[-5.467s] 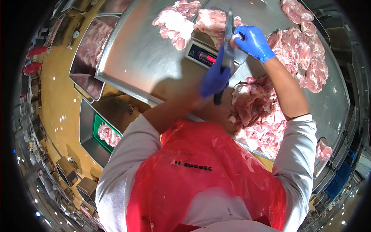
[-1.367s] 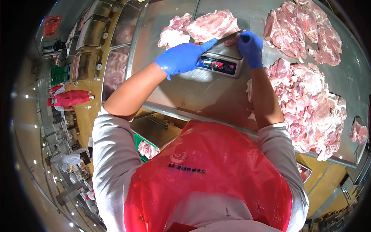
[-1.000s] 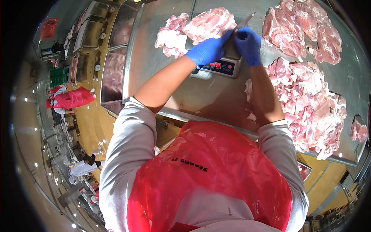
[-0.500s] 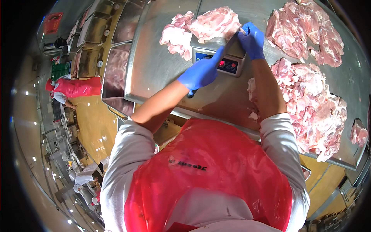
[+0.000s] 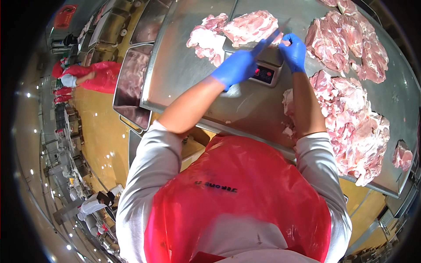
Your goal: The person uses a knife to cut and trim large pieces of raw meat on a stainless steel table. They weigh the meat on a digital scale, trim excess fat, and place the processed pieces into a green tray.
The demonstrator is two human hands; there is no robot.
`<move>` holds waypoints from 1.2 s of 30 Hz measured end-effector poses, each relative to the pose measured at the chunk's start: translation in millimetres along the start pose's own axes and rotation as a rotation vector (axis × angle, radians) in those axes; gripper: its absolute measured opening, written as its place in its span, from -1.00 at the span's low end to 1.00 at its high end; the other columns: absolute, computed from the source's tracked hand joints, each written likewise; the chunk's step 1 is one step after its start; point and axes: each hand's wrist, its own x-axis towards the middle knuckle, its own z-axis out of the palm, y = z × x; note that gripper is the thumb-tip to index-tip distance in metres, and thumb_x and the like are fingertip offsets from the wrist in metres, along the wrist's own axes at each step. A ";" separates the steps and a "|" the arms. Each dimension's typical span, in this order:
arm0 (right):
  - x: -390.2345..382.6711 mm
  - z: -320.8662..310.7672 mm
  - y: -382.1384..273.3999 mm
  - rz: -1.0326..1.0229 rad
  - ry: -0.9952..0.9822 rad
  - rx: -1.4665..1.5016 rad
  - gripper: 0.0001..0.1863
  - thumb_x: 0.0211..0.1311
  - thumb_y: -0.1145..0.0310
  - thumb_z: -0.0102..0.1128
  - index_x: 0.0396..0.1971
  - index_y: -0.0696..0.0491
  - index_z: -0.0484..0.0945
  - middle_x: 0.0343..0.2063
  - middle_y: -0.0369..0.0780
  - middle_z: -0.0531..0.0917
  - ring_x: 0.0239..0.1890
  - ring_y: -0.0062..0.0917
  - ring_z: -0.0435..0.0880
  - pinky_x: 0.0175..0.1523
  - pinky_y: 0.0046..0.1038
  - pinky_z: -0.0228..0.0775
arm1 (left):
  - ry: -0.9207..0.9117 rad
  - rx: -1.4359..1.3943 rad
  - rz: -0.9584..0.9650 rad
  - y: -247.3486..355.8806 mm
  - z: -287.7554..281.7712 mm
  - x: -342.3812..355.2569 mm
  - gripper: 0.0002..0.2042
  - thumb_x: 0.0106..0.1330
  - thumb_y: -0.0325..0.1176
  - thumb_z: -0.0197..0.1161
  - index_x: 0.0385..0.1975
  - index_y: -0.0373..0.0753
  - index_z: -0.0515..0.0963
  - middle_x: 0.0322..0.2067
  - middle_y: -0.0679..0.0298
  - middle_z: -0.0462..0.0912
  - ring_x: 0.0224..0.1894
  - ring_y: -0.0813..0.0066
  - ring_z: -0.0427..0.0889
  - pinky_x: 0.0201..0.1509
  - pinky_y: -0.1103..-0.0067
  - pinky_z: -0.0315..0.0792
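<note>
My left hand point(image 5: 237, 68), in a blue glove, is closed round a knife point(image 5: 282, 28) whose blade is smeared by motion and points up and right, at the edge of the raw meat. Under both hands stands a small bench scale point(image 5: 265, 74) with a dark button panel. A pale pink piece of raw meat point(image 5: 250, 28) lies across the scale's far side. At its right end, my blue-gloved right hand point(image 5: 294, 53) pinches a small bit of meat; whether that bit is still joined to the larger piece I cannot tell.
More raw meat point(image 5: 206, 38) lies left of the scale. Large heaps of meat cover the steel table point(image 5: 184, 74) at far right point(image 5: 340, 41) and near right point(image 5: 351, 122). A metal tub point(image 5: 133, 72) with meat stands beyond the left edge. A person in a red apron point(image 5: 98, 76) stands further left.
Both hands have shifted slightly relative to the scale, the knife now reaching further up and right past the meat's end. My right hand keeps its pinch. The view has swung a little.
</note>
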 end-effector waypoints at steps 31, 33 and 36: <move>-108.8 -239.6 29.6 0.234 -0.595 -0.165 -0.81 0.22 0.45 0.28 -0.16 0.11 0.66 -0.24 -0.29 0.66 -0.23 -0.63 0.55 -0.08 -0.54 0.41 | 0.385 -0.791 -0.573 -13.5 -43.2 -181.5 -0.28 0.32 -0.53 0.21 0.45 -0.08 0.03 -0.37 0.26 0.60 -0.64 0.67 0.46 -0.64 0.74 0.34; -103.2 -249.0 39.5 0.255 -0.426 -0.021 -0.79 0.26 0.43 0.25 -0.12 0.10 0.65 -0.17 -0.31 0.67 -0.20 -0.64 0.55 -0.05 -0.55 0.39 | 0.458 -0.783 -0.608 -32.6 -40.5 -184.4 -0.54 0.26 -0.62 0.23 0.15 -0.24 0.32 -0.44 0.33 0.56 -0.63 0.69 0.45 -0.62 0.68 0.37; -61.3 -246.0 28.0 0.218 -0.187 0.089 -0.75 0.25 0.41 0.28 -0.09 0.14 0.65 -0.13 -0.28 0.67 -0.06 -0.60 0.56 0.14 -0.48 0.36 | 0.485 -0.735 -0.607 -45.9 -33.6 -184.4 -0.72 0.23 -0.63 0.25 -0.10 -0.26 0.41 -0.49 0.35 0.55 -0.62 0.67 0.47 -0.61 0.67 0.38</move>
